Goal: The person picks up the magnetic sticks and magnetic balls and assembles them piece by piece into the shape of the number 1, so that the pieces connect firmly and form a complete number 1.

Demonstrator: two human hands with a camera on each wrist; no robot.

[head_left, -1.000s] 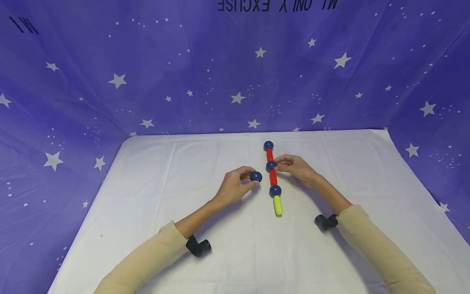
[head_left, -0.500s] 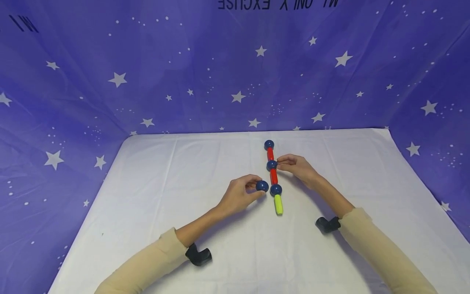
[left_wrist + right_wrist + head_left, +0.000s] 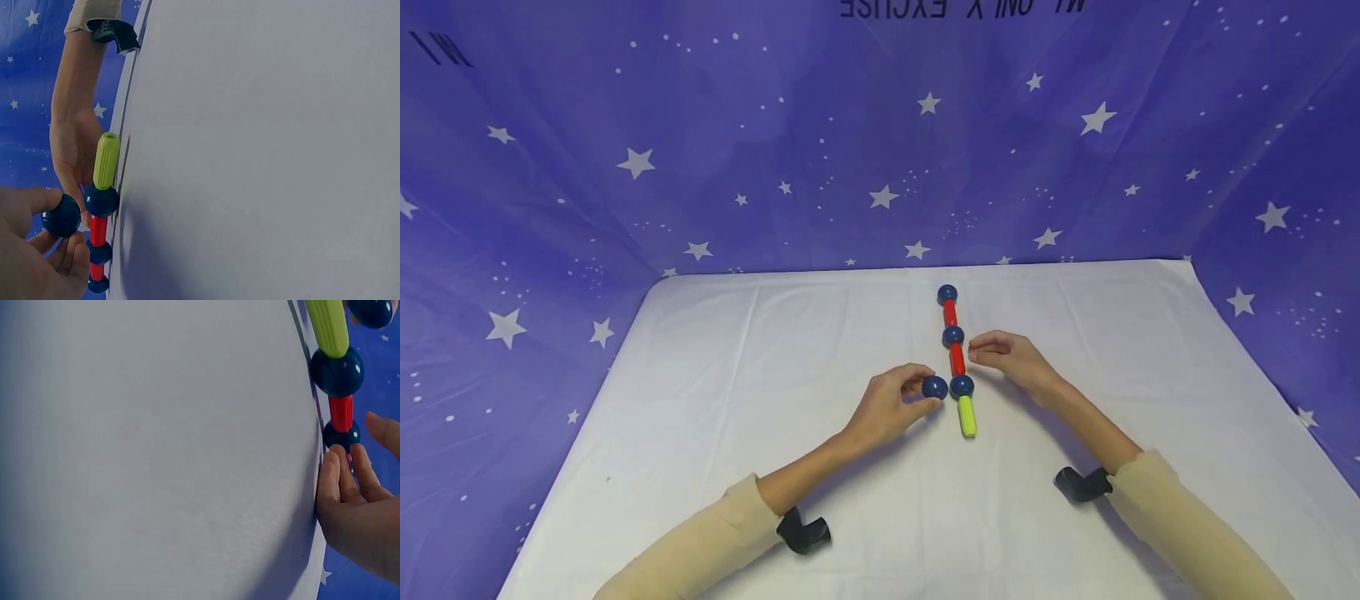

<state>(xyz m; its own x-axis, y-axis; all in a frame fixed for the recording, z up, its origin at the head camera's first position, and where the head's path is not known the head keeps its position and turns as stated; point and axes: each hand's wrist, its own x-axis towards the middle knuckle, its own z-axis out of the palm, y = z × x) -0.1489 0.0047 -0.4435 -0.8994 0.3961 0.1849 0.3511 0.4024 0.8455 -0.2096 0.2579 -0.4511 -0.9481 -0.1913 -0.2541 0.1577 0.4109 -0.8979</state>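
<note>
My left hand pinches a loose dark blue ball between thumb and fingers, just left of a straight chain lying on the table. The chain's near end is a yellow-green rod, joined to a blue ball. Beyond come a red rod, a middle blue ball, a second red rod and a far blue ball. On the chain's right, my right hand holds nothing. Its fingers are extended with the thumb apart, close beside the nearer red rod.
A white cloth covers the table. Behind it and at both sides hangs a purple-blue curtain with white stars. A dark wrist mount sits at the left sleeve and another mount at the right.
My left hand has brought the held ball nearer to me and rightward, beside the chain's nearest ball. My right hand has left the middle ball and shifted toward me. The chain stays put.
</note>
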